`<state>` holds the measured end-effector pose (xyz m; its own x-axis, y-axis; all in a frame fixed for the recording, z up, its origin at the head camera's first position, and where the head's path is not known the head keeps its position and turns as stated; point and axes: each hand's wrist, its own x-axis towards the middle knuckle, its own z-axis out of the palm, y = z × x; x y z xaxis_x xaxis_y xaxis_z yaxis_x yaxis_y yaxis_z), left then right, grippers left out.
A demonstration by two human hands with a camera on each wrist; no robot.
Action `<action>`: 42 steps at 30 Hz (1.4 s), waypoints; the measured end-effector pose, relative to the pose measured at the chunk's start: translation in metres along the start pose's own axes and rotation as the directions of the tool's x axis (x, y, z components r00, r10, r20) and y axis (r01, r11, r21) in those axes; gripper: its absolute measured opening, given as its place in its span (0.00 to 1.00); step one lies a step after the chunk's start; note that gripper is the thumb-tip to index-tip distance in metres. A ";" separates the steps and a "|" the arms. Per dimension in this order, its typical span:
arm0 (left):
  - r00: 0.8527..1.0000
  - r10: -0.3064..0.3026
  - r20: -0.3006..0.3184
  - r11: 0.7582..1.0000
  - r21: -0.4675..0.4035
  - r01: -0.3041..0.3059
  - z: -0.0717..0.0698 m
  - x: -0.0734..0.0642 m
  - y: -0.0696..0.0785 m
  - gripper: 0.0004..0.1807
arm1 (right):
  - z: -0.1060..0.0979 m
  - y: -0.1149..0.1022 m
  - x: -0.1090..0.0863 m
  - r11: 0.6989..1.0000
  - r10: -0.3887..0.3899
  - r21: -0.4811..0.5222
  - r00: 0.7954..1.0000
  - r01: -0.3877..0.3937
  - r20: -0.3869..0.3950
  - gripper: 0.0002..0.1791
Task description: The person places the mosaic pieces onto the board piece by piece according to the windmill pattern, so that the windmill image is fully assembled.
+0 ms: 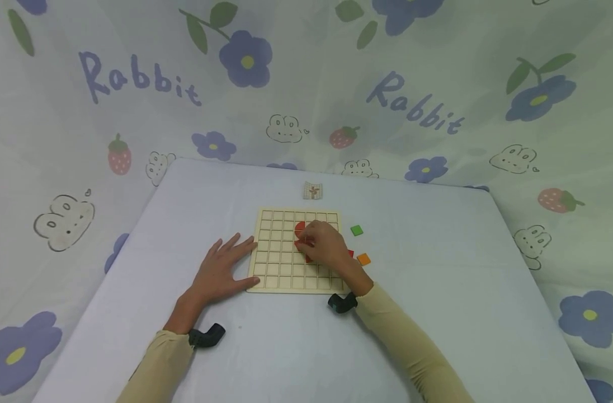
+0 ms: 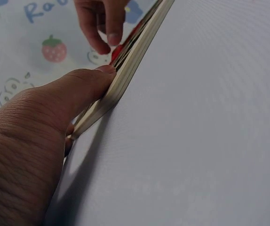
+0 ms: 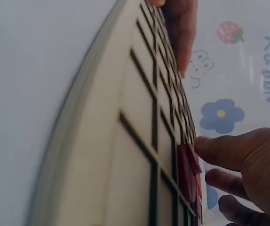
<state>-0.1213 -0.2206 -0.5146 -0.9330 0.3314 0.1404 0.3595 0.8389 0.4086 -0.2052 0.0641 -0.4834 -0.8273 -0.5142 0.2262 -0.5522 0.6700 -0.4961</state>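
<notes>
A square wooden grid board (image 1: 271, 252) lies on the white table. My left hand (image 1: 223, 270) is spread at its left edge, fingers straight, the thumb (image 2: 90, 84) resting on the rim. Over the board's middle, my right hand (image 1: 326, 246) pinches a small red tile (image 1: 300, 245); the right wrist view shows this red tile (image 3: 194, 159) tilted against the grid at the thumb tip. Just above the fingers lies a rounded red piece (image 1: 300, 228) in the grid. Another red piece (image 1: 309, 259) shows below the hand, which hides part of the board.
Right of the board lie a green tile (image 1: 357, 230), an orange tile (image 1: 364, 259) and a red tile (image 1: 350, 253) partly behind the right wrist. A small patterned card (image 1: 313, 191) lies beyond the far edge. A printed curtain (image 1: 306, 84) hangs behind the table.
</notes>
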 end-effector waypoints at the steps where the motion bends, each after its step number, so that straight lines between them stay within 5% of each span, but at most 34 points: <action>1: 1.000 -0.001 0.000 1.000 0.003 0.001 0.000 0.000 0.000 0.48 | 0.000 0.000 0.000 0.999 -0.035 -0.020 0.999 0.035 0.013 0.06; 5: 1.000 -0.001 -0.005 1.000 -0.004 0.001 -0.001 0.000 0.000 0.48 | 0.001 -0.001 0.000 0.985 -0.122 -0.115 0.992 0.126 0.045 0.04; 13: 1.000 -0.007 -0.002 1.000 -0.012 0.007 -0.001 0.000 0.001 0.48 | 0.003 0.000 -0.002 0.972 -0.126 -0.197 0.992 0.128 0.023 0.04; 23: 1.000 -0.010 0.010 1.000 -0.004 0.010 0.000 0.001 -0.001 0.48 | 0.004 0.002 -0.006 0.979 -0.147 -0.137 0.989 0.148 0.015 0.03; 42: 1.000 0.010 -0.017 1.000 -0.009 -0.010 0.003 0.000 -0.003 0.49 | 0.006 0.001 0.000 0.960 -0.184 -0.206 0.982 0.190 0.045 0.05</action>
<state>-0.1221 -0.2220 -0.5182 -0.9294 0.3327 0.1596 0.3689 0.8313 0.4157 -0.2049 0.0618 -0.4889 -0.7058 -0.6524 0.2761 -0.7084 0.6560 -0.2605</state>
